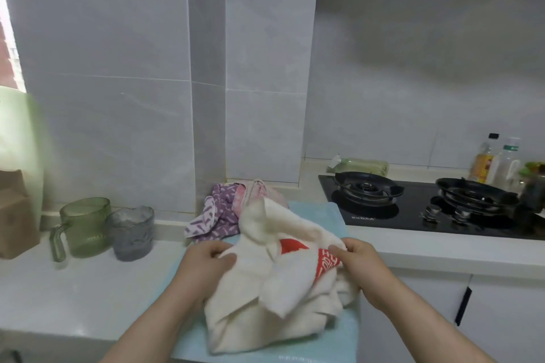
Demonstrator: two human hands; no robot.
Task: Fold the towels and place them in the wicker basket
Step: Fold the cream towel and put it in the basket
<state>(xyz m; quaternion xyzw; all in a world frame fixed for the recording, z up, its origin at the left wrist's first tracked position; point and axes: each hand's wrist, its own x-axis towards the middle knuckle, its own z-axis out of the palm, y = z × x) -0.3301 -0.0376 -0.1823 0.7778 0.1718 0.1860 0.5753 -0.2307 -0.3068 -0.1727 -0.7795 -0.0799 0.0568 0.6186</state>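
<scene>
Both hands pinching white towel [265, 298], crumpled

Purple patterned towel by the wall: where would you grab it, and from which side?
I'd pinch the pale flap that sticks out at the front left of the purple towel, coming in from the left. The rest is bunched by the wall and the pink towel, and the white towel, gripped by the left hand and right hand, blocks the front.

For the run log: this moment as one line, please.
white towel: crumpled on blue cloth | left hand: grips it | right hand: pinches it | purple towel, pink towel: unfolded behind | basket: unseen
</scene>
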